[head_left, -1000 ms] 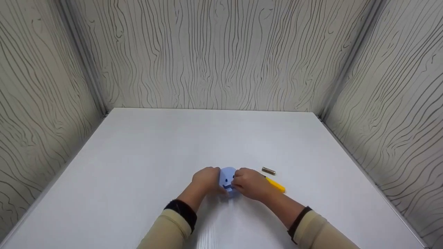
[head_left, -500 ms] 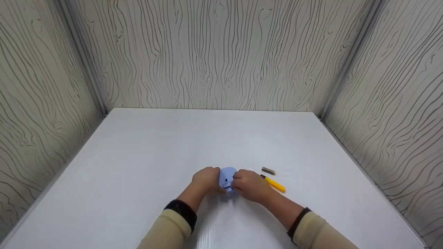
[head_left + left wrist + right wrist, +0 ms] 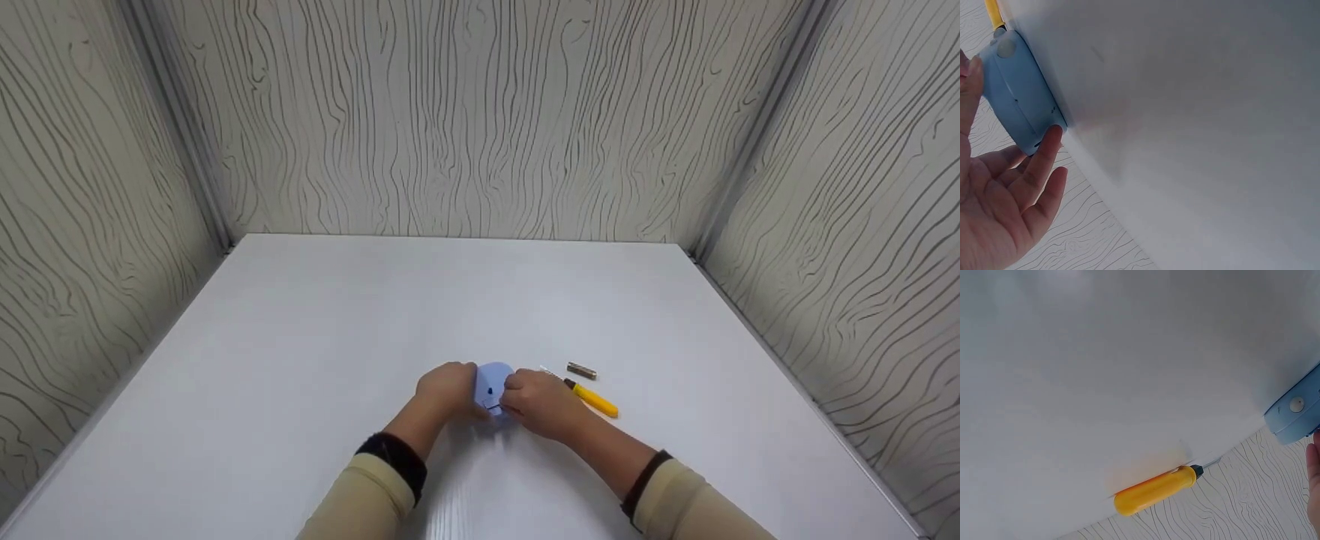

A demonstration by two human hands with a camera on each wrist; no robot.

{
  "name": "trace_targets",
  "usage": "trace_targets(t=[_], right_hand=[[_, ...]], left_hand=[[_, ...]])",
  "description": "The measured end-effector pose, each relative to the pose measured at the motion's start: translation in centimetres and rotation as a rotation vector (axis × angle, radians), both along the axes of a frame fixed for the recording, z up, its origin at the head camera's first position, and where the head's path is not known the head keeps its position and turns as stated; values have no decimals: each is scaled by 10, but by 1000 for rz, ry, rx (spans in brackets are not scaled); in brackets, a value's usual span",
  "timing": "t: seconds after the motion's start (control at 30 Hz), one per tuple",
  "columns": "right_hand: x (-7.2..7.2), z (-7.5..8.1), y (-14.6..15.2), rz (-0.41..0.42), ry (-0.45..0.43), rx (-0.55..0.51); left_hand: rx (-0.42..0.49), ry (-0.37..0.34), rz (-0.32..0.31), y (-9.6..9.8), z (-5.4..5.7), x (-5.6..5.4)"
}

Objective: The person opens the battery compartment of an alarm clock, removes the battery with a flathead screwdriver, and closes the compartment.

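Note:
A light-blue plastic device [image 3: 492,375] with rounded ends and small dark holes stands near the front middle of the table. My left hand [image 3: 448,390] grips its left side, thumb and fingers at opposite edges in the left wrist view, where the blue housing [image 3: 1019,93] shows a seam and a round pale button. Over the device's right part, my right hand [image 3: 541,400] has curled fingers pinching a small pale-blue cover [image 3: 492,403] at a narrow dark slot. The right hand's fingertips hide the cover's right end. In the right wrist view only a few fingertips show beside the device [image 3: 1295,412].
A screwdriver [image 3: 595,400] with a yellow handle and thin metal shaft lies just right of my right hand. Beyond it lies a small brown-gold battery [image 3: 582,370]. The white table [image 3: 420,300] is bordered by wood-patterned panels [image 3: 465,120] at the back and sides.
The dark opening in the device has narrowed to a thin line as the pale cover moved over it. My right hand shifted slightly, uncovering the screwdriver's shaft. The left hand stays put.

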State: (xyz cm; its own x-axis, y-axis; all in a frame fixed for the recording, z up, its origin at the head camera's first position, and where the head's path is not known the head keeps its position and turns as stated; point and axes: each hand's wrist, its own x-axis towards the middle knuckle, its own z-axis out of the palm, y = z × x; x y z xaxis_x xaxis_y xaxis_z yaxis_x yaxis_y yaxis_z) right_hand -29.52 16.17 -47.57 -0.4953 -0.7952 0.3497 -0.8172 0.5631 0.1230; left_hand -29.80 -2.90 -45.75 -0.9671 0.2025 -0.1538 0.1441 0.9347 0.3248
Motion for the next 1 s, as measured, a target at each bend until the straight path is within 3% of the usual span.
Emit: trace_targets(t=[0.17,1.0], right_hand=[[-2,-3,1,13,14,10],[1,2,-2,-16,-106,-16]], left_hand=[[-1,1,-9,0,1,1],[-14,7,-21,-1,-1,-1]])
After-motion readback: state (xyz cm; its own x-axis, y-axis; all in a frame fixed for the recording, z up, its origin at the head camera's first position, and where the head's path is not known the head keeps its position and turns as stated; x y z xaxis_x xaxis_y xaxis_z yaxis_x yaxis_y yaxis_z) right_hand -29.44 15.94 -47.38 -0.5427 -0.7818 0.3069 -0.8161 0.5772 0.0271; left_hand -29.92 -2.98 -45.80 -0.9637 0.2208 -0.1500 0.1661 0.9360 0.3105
